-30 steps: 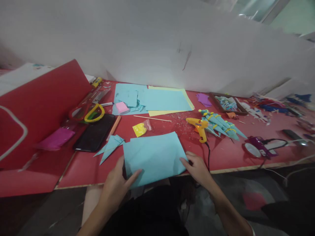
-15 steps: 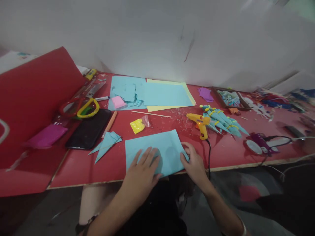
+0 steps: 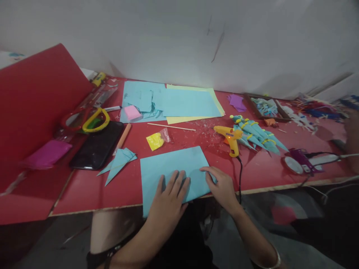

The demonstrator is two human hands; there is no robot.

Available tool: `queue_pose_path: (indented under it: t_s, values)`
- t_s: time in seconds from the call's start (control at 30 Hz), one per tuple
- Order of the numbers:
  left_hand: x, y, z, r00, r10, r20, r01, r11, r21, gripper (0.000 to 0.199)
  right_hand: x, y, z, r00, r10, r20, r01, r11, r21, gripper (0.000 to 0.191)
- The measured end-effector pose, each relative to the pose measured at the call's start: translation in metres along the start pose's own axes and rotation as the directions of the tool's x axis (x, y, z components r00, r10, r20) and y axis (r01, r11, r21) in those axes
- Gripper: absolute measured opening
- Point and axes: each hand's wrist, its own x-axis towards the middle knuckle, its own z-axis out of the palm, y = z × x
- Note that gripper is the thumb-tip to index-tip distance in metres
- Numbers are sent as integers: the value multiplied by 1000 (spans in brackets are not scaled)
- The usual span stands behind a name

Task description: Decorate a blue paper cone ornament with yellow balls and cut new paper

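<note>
A light blue sheet of paper [image 3: 179,162] lies at the front edge of the red table, its lower left corner past the edge. Flat on its lower part rests my left hand [image 3: 169,198], fingers spread. My right hand [image 3: 221,186] touches the sheet's right side, index finger stretched over the paper and thumb apart from it. To the left are folded blue paper cones [image 3: 119,164]. A yellow glue gun [image 3: 231,140] with a small orange light lies to the right, against several blue cones with yellow trim [image 3: 259,134].
Behind are blue sheets [image 3: 190,102], a pink block [image 3: 132,112], a thin stick [image 3: 171,127] and a yellow packet [image 3: 155,141]. A black phone [image 3: 97,147] and yellow-handled scissors [image 3: 97,120] lie left. A framed tray [image 3: 265,108] and a purple device [image 3: 303,160] are right.
My right hand's index finger has moved from the sheet's right edge onto its top. My left hand has shifted slightly right on the paper. The camera view has shifted a little.
</note>
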Motion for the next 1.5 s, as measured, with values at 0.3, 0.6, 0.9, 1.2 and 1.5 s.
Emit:
queue_pose_path:
  t_s: [0.3, 0.6, 0.9, 1.2, 1.5]
  values:
    - [-2, 1, 9, 1000, -1, 10, 1, 999, 48, 49, 1, -1, -1, 1000, -17, 15, 17, 1000, 6, 26]
    - [-3, 1, 13, 999, 4, -47, 1, 996, 93, 44, 1, 0, 0, 999, -44, 15, 45, 999, -23, 26]
    - [-6, 1, 14, 993, 60, -104, -41, 982, 183, 40, 3, 0, -1, 999, 34, 42, -33, 999, -27, 25]
    - [-5, -3, 8, 994, 94, -48, -84, 980, 179, 42, 3, -5, -1, 996, 70, 46, -64, 991, -120, 26]
    - [-6, -5, 9, 993, 93, -66, -80, 982, 173, 40, 3, -7, 2, 993, 116, -20, -117, 950, -291, 27]
